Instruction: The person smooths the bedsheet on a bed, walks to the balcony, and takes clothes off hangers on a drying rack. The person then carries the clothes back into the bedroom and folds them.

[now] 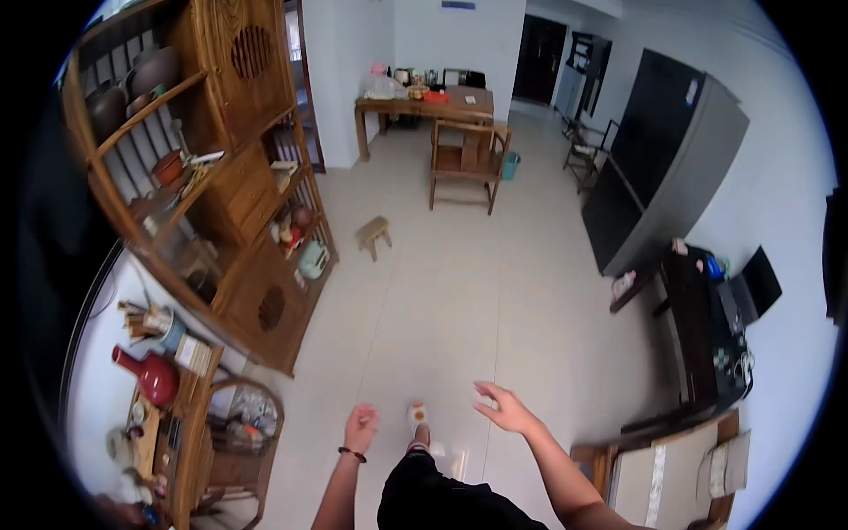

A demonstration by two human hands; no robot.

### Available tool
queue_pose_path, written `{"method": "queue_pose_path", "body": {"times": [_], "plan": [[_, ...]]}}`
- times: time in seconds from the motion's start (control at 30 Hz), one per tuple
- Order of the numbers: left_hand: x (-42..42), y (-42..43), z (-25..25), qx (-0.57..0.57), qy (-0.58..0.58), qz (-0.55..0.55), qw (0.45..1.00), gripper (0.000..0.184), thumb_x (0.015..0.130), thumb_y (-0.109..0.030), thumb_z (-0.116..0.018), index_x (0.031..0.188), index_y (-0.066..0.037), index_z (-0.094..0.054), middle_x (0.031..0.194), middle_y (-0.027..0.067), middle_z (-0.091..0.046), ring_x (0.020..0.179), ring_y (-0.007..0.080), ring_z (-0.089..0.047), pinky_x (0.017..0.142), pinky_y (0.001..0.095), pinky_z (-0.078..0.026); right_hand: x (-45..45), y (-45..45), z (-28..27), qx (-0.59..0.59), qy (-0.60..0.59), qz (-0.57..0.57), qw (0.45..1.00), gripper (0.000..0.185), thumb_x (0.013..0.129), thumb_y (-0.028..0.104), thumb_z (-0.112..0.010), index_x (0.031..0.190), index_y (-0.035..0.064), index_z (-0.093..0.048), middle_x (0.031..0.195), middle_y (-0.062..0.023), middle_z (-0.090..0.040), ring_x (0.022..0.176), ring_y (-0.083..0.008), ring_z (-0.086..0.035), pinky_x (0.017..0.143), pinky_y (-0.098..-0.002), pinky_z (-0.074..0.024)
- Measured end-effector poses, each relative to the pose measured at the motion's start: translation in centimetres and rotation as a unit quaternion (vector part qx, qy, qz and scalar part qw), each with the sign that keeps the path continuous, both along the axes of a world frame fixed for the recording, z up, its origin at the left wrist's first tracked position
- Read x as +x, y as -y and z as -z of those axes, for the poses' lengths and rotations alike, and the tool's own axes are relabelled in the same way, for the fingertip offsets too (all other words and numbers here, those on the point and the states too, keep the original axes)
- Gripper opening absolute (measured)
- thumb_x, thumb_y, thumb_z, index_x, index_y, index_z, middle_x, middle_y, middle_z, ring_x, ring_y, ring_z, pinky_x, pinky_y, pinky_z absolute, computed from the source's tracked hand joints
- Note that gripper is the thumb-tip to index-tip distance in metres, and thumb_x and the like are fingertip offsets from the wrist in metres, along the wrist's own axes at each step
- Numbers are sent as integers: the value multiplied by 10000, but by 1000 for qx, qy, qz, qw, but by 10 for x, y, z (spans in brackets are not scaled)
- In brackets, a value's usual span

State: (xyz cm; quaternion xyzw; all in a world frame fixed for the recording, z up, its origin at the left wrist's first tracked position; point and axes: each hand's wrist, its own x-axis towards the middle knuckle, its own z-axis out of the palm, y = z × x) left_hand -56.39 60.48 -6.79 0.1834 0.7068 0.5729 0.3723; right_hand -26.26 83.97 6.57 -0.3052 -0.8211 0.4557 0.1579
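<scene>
Head view: left hand (360, 428) half-curled, right hand (505, 411) fingers spread, both empty; careless steps could hit the upper-centre stool (374, 232).

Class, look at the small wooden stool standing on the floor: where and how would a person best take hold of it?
Probably by opposite edges of the seat, from above and the near side. The stool stands upright on its legs, nothing visible lies on its seat, and open floor lies on the near side, so the approach looks unobstructed.
</scene>
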Motion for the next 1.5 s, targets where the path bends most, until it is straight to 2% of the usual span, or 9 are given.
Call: {"method": "queue_pose_path", "body": {"times": [0.13, 0.33, 0.47, 0.67, 0.9, 1.1, 1.23, 1.4, 1.5], "plan": [[-34, -214, -9, -25, 23, 56, 998, 410, 916, -278, -761, 1253, -105, -604, 1091, 92, -690, 971, 192, -676, 721, 331, -588, 29, -165, 6, 13, 119, 98, 988, 574, 916, 328, -730, 1350, -2, -551, 1188, -241, -686, 1100, -344, -683, 929, -427, -553], [-130, -488, -134, 92, -35, 228, 969, 440, 942, -296, -727, 1288, -64, -583, 1173, 127, -681, 1042, 202, -686, 872, 320, -559, 28, -343, -17, -99, 129, 299, 940, 491, 905, 260, -752, 1286, -4, -589, 1114, -219, -715, 971, -298, -731, 841, -375, -593], [-222, -625, -112, 81, -89, 275, 954, 427, 957, -294, -708, 1297, -69, -581, 1178, 117, -680, 1055, 211, -685, 876, 323, -559, -34, -468, 42, -135, 125, 303, 935, 497, 894, 261, -767, 1278, -6, -598, 1096, -212, -718, 978, -291, -729, 838, -362, -597], [-380, -745, -44, -53, 30, 117, 991, 380, 960, -244, -700, 1304, -133, -584, 1115, 68, -681, 945, 167, -689, 759, 321, -573, -248, -702, 117, -46, 128, 77, 988, 540, 907, 321, -742, 1314, 3, -584, 1149, -204, -705, 1011, -318, -715, 874, -398, -584], [-571, -878, -107, 9, 35, -53, 998, 327, 982, -212, -666, 1281, -105, -587, 1101, 73, -676, 976, 197, -712, 736, 321, -597, -603, -927, -44, 25, 49, -255, 965, 477, 975, 297, -652, 1354, 23, -556, 1254, -198, -653, 1116, -330, -665, 966, -422, -530], [-706, -1010, 4, 11, 128, -213, 968, 279, 990, -260, -666, 1213, -106, -601, 1101, 80, -690, 907, 198, -719, 690, 328, -591, -826, -1073, -43, 56, 33, -359, 931, 493, 986, 287, -649, 1395, 39, -529, 1315, -179, -620, 1170, -313, -632, 1002, -411, -506], [-822, -1151, -68, 90, 91, -236, 963, 295, 988, -265, -670, 1217, -93, -601, 1100, 77, -697, 891, 189, -720, 680, 300, -581, -952, -1185, -120, -26, 27, -291, 956, 492, 980, 260, -668, 1392, 35, -522, 1305, -167, -629, 1136, -279, -655, 958, -385, -535], [-978, -1277, -222, 170, 55, -172, 969, 293, 1000, -236, -656, 1243, -82, -598, 1144, 75, -692, 972, 183, -712, 750, 311, -582, -1097, -1311, -166, -91, 23, -238, 967, 470, 980, 241, -677, 1374, 31, -528, 1228, -164, -672, 1078, -248, -683, 937, -374, -554], [-1067, -1304, -215, 174, 27, -148, 973, 287, 1002, -235, -653, 1238, -81, -601, 1154, 77, -690, 990, 189, -708, 758, 315, -581, -1192, -1354, -142, -112, 78, -225, 965, 452, 994, 201, -652, 1385, 19, -517, 1232, -148, -676, 1092, -210, -666, 939, -356, -546]]}}
